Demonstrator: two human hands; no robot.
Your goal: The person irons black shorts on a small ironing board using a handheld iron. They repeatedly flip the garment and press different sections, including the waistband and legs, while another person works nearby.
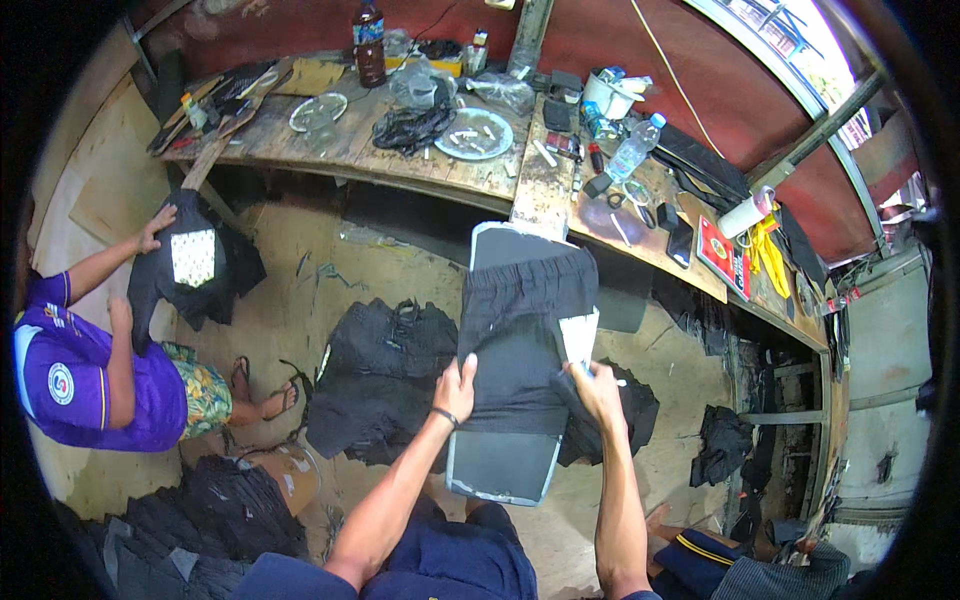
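A pair of black shorts (515,340) with a gathered waistband is pulled over a long grey board (503,468); both ends of the board stick out. My left hand (455,392) is closed on the left edge of the shorts, thumb on top. On the right part of the shorts lies a white piece (578,337), perhaps paper or a template. My right hand (597,392) is closed just below it, at the right edge. A small white tip shows beside its fingers, but what it holds is hidden.
Black garments (380,370) are heaped on the floor, with more at lower left (200,510). A wooden bench (370,150) carries a plate (473,134), bottles and a phone (680,243). At left, a person in a purple shirt (80,375) handles another black garment (205,260). Someone sits at lower right.
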